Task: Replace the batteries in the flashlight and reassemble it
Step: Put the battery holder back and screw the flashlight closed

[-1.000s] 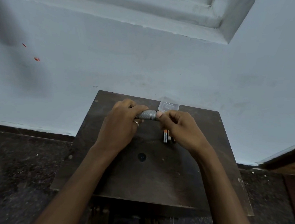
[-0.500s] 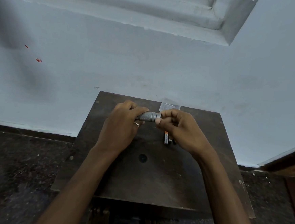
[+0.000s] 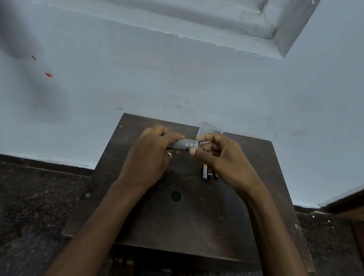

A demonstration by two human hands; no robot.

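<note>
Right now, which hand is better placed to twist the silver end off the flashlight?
Probably the right. The right hand pinches the flashlight at its silver end with its fingers, while the left hand grips the grey body and can hold it steady.

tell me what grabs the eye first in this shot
Two hands meet over the far half of the dark table: the left hand grips a grey flashlight held level, and the right hand pinches its silver-ringed end. Just below the right hand, batteries lie on the table, partly hidden by it. A clear plastic box sits at the far edge.
</note>
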